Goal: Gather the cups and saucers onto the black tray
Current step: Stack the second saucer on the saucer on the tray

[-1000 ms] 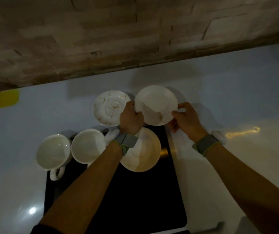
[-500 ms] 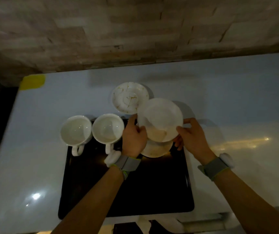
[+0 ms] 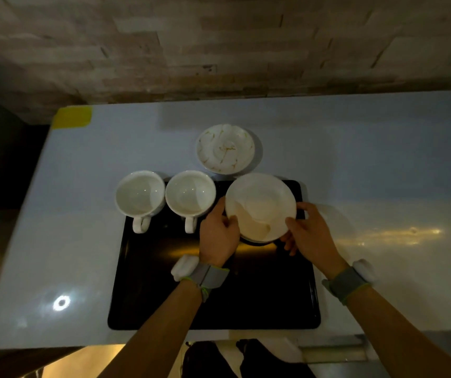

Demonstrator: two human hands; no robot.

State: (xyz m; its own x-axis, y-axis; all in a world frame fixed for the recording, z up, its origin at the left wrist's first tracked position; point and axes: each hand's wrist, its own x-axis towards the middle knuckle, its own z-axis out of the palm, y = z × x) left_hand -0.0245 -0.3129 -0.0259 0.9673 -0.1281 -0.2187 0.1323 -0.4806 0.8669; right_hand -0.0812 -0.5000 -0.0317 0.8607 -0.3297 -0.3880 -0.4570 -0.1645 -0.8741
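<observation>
Here, the left hand point(image 3: 219, 236) and right hand point(image 3: 310, 236) grasp a plain saucer point(image 3: 260, 207) by opposite rims over the black tray point(image 3: 213, 304), best lowered level and centred onto the saucer beneath.

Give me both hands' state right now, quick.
Left hand: closed on the left rim of the plain saucer, over the tray.
Right hand: closed on the same saucer's right rim.

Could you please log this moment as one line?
hands: left, right hold saucer | over: tray | off tray: patterned saucer
</observation>
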